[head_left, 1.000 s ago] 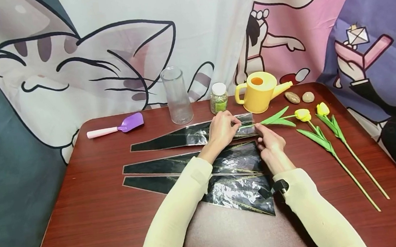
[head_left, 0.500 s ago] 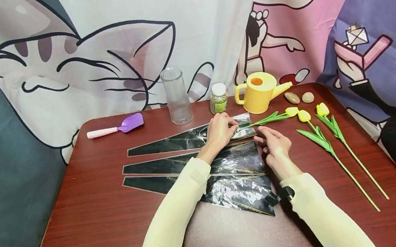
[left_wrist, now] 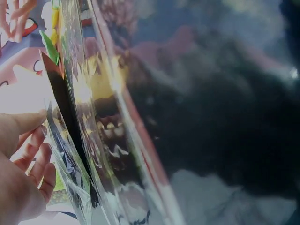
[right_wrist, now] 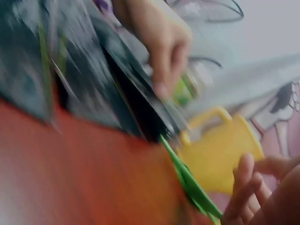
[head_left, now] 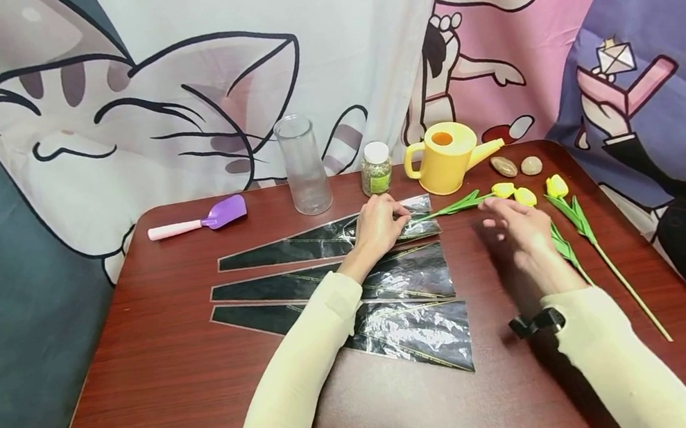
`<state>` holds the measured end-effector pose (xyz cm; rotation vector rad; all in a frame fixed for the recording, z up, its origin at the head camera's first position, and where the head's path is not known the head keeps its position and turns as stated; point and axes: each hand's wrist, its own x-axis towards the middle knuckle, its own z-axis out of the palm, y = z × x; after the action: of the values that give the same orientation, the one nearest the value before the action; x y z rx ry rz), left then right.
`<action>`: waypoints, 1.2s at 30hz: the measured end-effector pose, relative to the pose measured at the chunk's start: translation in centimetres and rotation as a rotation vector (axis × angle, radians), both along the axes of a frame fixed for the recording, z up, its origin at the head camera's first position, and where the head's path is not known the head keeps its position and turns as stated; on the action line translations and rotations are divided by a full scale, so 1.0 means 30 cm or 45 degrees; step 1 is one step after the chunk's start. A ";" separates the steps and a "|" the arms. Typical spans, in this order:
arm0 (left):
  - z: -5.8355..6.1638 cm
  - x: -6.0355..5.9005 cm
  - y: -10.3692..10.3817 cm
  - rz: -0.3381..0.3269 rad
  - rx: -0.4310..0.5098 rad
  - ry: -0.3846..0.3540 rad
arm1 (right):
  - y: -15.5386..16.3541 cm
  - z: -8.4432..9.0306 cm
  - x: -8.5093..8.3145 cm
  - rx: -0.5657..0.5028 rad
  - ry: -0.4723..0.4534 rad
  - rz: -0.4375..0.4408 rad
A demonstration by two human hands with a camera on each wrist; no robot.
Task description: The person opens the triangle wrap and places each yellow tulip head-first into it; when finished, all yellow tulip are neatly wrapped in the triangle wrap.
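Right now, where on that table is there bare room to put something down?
The near left corner of the table, in front of the lowest black sleeve, is bare wood. So is the strip between the purple scoop and the sleeves. The far right is crowded: watering can, stones, tulips.

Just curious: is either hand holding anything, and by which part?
The left hand pinches the top sleeve at its wide open end; the right hand holds nothing.
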<state>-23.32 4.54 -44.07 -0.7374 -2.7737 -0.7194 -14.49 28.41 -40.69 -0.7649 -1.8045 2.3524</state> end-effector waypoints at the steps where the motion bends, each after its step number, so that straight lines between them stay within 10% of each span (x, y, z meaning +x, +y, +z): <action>1: 0.000 0.000 -0.001 0.003 0.001 0.001 | 0.023 0.009 -0.009 0.062 0.007 0.040; 7: -0.001 0.001 0.000 -0.001 -0.008 0.000 | 0.156 0.044 -0.092 0.509 0.081 0.263; 16: 0.004 0.003 -0.008 0.005 -0.023 0.004 | 0.263 0.013 -0.259 1.948 0.495 0.680; 23: 0.011 -0.001 -0.007 -0.010 -0.017 0.045 | 0.285 -0.006 -0.299 2.054 0.742 0.895; 36: 0.003 0.005 -0.009 -0.024 -0.017 0.035 | 0.283 -0.009 -0.316 2.193 0.767 0.981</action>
<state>-23.17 4.28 -43.98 -0.7709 -2.7530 -0.6889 -23.97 36.89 -40.96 0.8223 -2.8095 0.2047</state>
